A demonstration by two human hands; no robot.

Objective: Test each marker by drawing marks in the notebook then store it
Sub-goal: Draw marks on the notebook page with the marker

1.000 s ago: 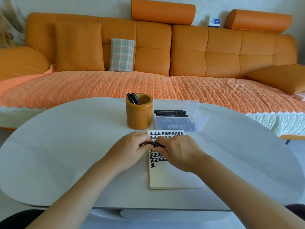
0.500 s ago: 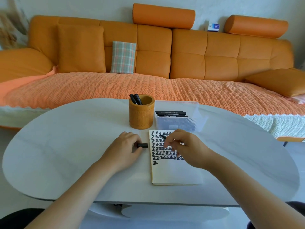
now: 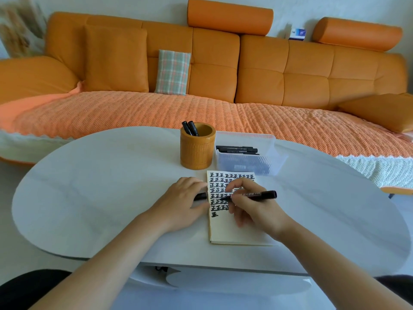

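- The open cream-paged notebook (image 3: 237, 233) lies flat on the white oval surface (image 3: 89, 198). Rows of black tally marks fill its upper part, and the lower page is blank. It looks light, so I judge it could slide under a firm stroke unless something steadies it.
- The right hand (image 3: 252, 206) pinches the slim black marker pen (image 3: 257, 195) low on the barrel in a writing grip. The tip is down among the marks and the tail points right.
- The marker looks light, stiff and smooth. Holding it near the tip probably gives the best control. The nib is the delicate part, and it would stain whatever it brushes.
- The left hand (image 3: 181, 204) rests on the surface just beside the notebook's left edge, fingers curled round the small black cap (image 3: 200, 196). A cap that small is easily dropped or rolled away, and it probably needs pushing on squarely.
- Beyond stands an ochre cylindrical pen cup (image 3: 197, 151) with two leaning black markers (image 3: 190, 127).
- Just to its right is a clear ribbed plastic box (image 3: 248, 162) with more black pens (image 3: 237, 149) lying flat.
- Farthest off is the orange sofa (image 3: 268, 74).
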